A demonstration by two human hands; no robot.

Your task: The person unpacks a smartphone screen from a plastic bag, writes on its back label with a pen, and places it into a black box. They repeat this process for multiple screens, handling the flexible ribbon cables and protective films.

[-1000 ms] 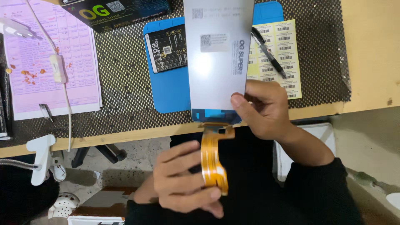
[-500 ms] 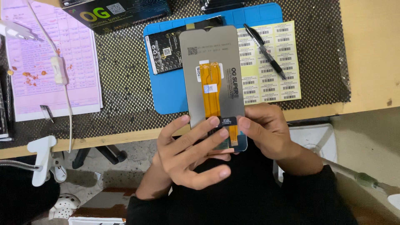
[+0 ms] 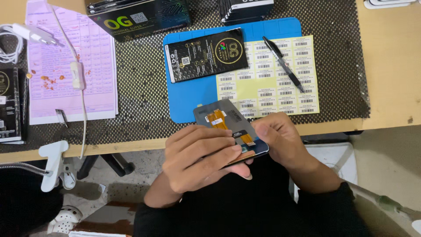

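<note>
A grey rectangular phone display panel with an orange flex ribbon (image 3: pixel 228 127) is held at frame centre, gripped by the left hand (image 3: pixel 199 160) and right hand (image 3: pixel 280 140), its long axis slanting upper left to lower right.

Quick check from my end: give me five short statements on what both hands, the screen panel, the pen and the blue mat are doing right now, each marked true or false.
1. Both hands hold the screen panel. True: the left hand lies over its near end and the right hand grips its right edge.
2. The panel's orange flex cable faces up. True.
3. The black pen is in the right hand. False: it lies on the yellow label sheet.
4. The blue mat is bare. False: a black packet lies on it.
5. The panel lies flat on the mat. False: it is held above the table edge.
</note>
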